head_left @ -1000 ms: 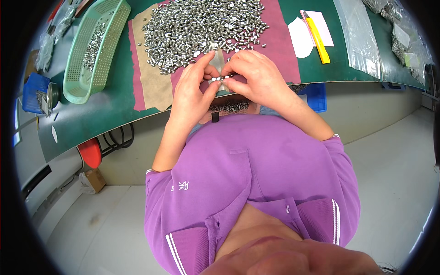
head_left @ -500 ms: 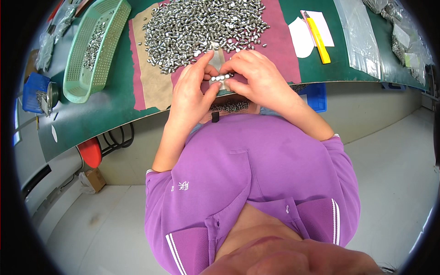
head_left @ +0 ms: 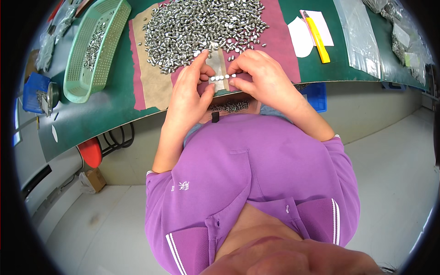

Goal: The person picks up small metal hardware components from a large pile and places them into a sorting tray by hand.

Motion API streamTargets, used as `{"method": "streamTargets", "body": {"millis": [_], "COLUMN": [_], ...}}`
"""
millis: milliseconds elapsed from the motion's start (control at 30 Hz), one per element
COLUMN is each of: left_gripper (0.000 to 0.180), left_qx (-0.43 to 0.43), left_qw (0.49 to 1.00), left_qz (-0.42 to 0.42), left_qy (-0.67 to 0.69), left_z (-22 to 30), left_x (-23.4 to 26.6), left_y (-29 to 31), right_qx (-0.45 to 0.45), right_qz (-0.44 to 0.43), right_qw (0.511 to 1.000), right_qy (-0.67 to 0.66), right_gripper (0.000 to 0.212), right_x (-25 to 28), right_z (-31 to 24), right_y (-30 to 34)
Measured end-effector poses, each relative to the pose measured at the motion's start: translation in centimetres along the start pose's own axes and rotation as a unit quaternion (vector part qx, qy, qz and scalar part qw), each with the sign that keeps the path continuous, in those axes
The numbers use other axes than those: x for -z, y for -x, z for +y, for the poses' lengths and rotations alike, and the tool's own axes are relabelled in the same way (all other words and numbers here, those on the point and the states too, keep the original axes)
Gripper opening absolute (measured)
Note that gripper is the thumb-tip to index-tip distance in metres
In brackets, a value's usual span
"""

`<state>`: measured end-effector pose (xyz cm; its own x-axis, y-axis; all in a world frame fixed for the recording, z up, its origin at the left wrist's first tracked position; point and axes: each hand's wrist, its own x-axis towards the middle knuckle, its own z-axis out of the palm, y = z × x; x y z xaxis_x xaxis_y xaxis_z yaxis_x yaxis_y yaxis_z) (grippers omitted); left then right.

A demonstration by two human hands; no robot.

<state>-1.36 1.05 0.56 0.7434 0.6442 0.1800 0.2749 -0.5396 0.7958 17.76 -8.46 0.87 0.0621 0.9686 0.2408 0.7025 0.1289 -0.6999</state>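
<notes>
Flanking shiny, rounded metal pieces [head_left: 222, 78] in a row, left hand [head_left: 189, 89] parted, right hand [head_left: 263, 75] narrowly parted

Bright, fairly even, whitish light covers my surface [head_left: 112, 103], though I can't tell exactly where it comes from. The pile of metal pieces [head_left: 206, 32] glitters with tiny hard highlights, and the clear plastic bag [head_left: 360, 41] at the right carries pale glare. Below the near edge the light sinks into shade. My left hand [head_left: 189, 89] and right hand [head_left: 261, 75] look crisp. Fisheye distortion curves straight edges; the corners go black.
</notes>
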Motion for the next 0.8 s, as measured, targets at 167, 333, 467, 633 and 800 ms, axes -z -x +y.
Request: {"method": "streamTargets", "body": {"millis": [167,333,467,633,800], "left_gripper": [0.073,0.073,0.073,0.072,0.059], "left_qx": [0.012,0.051,0.060,0.033,0.042], "left_qw": [1.000,0.998,0.995,0.981,0.993], "left_qz": [0.006,-0.008,-0.061,-0.172,0.080], "left_qy": [0.005,0.022,0.047,0.079,-0.080], "left_z": [-0.1,0.3,1.0,2.0,-0.3], "left_x": [0.1,-0.6,-0.1,1.4,2.5], "left_y": [0.0,0.1,0.5,0.7,0.0], "right_qx": [0.030,0.037,0.043,0.010,-0.015], "right_qz": [0.031,-0.009,-0.060,-0.125,0.064], "right_qw": [0.999,0.999,0.997,0.990,0.996], "right_qy": [0.031,0.010,0.013,-0.067,0.060], "right_gripper": [0.021,0.019,0.019,0.021,0.030], "right_x": [-0.4,-1.2,-0.4,2.0,3.2], "right_z": [-0.4,-0.3,-0.2,-1.1,0.4], "right_y": [0.0,-0.3,0.1,1.2,0.0]}}
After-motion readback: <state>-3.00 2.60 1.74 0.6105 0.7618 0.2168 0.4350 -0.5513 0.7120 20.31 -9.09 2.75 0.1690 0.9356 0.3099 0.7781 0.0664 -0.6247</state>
